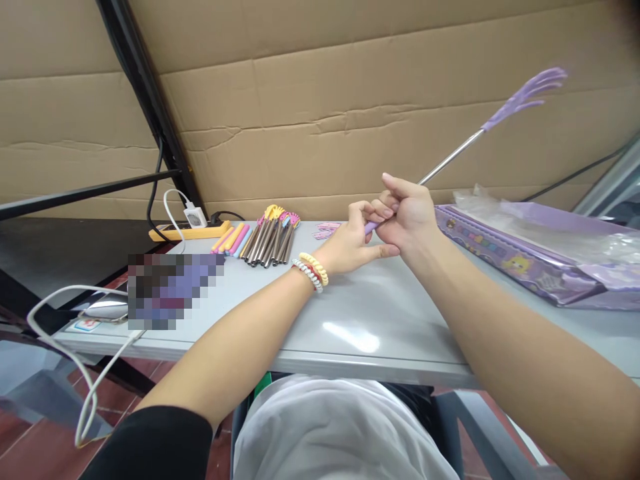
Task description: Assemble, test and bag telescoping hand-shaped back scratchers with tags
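A back scratcher (453,158) with a purple claw head, a silver rod and a purple handle slants up to the right above the table. My left hand (353,240) has its fingers closed around the handle's lower end. My right hand (413,215), turned palm up, curls its fingers on the scratcher just above, its thumb sticking up. The two hands touch or nearly touch; part of the handle is hidden between them. To their left lies a bunch of back scratcher rods (267,243) with yellow, pink and blue claws. Beside it are loose coloured handles (233,239).
Pink printed labels (327,231) lie behind my left hand. A purple printed box (520,257) with clear plastic bags (565,230) stands at right on the grey table (350,333). A yellow power strip (190,231), charger (195,215) and white cable occupy the left, near a blurred-out patch.
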A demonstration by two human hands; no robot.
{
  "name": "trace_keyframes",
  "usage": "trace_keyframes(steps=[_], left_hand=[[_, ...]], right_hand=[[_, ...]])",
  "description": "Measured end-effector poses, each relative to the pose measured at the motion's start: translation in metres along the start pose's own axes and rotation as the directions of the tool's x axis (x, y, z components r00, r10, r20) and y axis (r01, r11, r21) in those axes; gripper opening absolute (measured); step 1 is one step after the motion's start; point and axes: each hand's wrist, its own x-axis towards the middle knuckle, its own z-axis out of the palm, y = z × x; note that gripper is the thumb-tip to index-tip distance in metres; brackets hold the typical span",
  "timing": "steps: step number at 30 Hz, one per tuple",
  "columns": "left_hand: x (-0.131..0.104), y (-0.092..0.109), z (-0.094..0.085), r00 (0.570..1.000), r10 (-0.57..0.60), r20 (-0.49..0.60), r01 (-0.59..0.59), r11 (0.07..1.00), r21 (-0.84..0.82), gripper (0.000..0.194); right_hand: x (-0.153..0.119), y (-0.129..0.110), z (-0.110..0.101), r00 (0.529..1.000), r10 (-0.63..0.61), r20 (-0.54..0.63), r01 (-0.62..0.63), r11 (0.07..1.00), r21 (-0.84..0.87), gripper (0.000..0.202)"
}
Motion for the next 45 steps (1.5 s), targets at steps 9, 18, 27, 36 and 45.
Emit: trace_keyframes(steps=[9,18,27,36,45], left_hand=[[-0.007,0.018,0.002,1.0,-0.03,-0.007,0.03,0.898,0.439,0.065],[-0.009,0.028,0.003,0.993,-0.106,-0.049,0.116,0.822,0.558,0.069],[-0.009,0.034,0.003,0.976,-0.183,-0.119,0.218,0.793,0.569,0.073],[-0.004,0.035,-0.006,0.921,-0.378,-0.093,0.366,0.759,0.539,0.057],[-0.007,0.035,-0.005,0.927,-0.341,-0.155,0.371,0.783,0.499,0.063]], right_hand=[[-0.005,-0.003,0.007,0.995,-0.001,-0.104,0.008,0.998,0.061,0.044],[-0.011,-0.008,0.012,0.99,-0.004,-0.144,0.009,0.999,0.035,0.044],[-0.01,-0.012,0.013,0.984,-0.06,-0.167,0.057,0.998,-0.022,0.039],[-0.006,-0.015,0.008,0.973,-0.097,-0.209,0.106,0.994,0.03,0.039],[-0.004,-0.012,0.003,0.994,-0.088,-0.072,0.09,0.996,0.021,0.039]])
